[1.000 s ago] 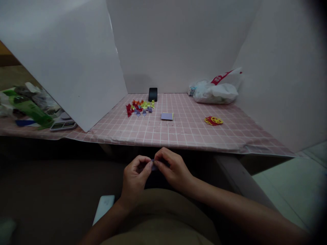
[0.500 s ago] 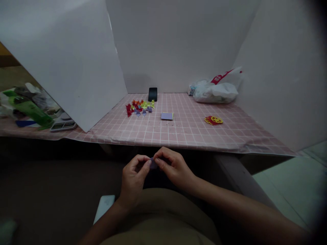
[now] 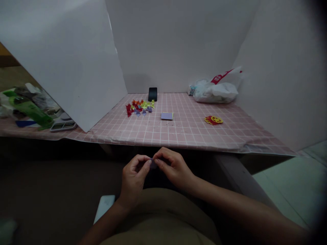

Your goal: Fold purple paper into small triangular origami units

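Note:
Between my hands, in front of the table edge, is a small piece of folded purple paper [image 3: 153,164]. My left hand [image 3: 134,176] pinches its left side with thumb and forefinger. The thumb and fingertips of my right hand [image 3: 175,167] close on its right upper side. Fingertips cover part of the paper, so its exact shape cannot be made out. On the table ahead lies a stack of purple and yellow paper [image 3: 167,116]. To its left stand several small folded paper figures [image 3: 139,107] in red, orange, yellow and purple.
The pink checked tablecloth [image 3: 189,136] ends just beyond my hands. Red and yellow cut-out shapes [image 3: 213,120] lie at right, a plastic bag [image 3: 217,91] behind them. A black phone-like object [image 3: 152,94] leans at the back. White panels [image 3: 178,44] enclose the table; a scale [image 3: 63,126] sits left.

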A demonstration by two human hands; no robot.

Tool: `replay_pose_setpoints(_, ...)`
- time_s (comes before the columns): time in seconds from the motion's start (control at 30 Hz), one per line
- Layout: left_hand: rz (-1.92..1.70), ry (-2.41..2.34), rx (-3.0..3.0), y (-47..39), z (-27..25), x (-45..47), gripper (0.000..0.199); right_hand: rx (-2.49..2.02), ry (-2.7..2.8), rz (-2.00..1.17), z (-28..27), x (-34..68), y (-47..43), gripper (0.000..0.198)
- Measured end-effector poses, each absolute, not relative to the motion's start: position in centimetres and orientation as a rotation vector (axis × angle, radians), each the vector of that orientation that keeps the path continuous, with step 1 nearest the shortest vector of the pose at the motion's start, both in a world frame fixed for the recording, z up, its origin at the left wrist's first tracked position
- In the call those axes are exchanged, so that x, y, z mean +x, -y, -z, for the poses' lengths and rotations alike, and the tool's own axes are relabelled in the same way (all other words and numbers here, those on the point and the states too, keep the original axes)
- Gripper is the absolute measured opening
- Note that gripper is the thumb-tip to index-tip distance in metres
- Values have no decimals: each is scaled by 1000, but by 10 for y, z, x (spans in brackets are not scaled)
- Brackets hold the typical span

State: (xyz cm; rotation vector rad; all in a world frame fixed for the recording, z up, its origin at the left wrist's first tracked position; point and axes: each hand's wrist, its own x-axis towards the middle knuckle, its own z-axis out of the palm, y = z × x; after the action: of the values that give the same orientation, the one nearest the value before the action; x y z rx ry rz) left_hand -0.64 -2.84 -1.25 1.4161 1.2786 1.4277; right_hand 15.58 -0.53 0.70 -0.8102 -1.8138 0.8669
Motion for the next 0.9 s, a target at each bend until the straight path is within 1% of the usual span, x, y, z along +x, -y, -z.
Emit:
replay_pose_setpoints(0.23,-1404,-1290,1422,28,10,-6,9,-787,1875,-831,-7,156,4,14)
replay_pose_setpoints(0.33,-1383,-1281,1382,28,9,-6,9,-816,1886,-873,-6,156,4,11)
replay_pose_setpoints(0.43,-1365,-1255,1288,28,7,-6,9,-885,1836,-937,-6,156,3,6)
replay_pose_setpoints(0.5,-1351,-1231,1231,27,5,-5,10,-908,1819,-994,-7,156,1,11)
replay_pose_setpoints(0.57,-1340,-1216,1196,27,4,-5,11,-923,1832,-1094,-7,156,0,10)
replay_pose_setpoints(0.63,-1341,-1216,1184,27,3,-5,12,-958,1838,-1222,-7,155,-2,4)
replay_pose_setpoints(0.7,-1337,-1221,1182,27,3,-5,13,-999,1827,-1305,-6,155,-2,7)
replay_pose_setpoints(0.77,-1314,-1218,1184,26,3,-7,14,-1018,1818,-1311,-5,154,-2,9)
replay_pose_setpoints(0.9,-1233,-1210,1246,25,4,-10,15,-995,1857,-1195,-4,155,-1,10)
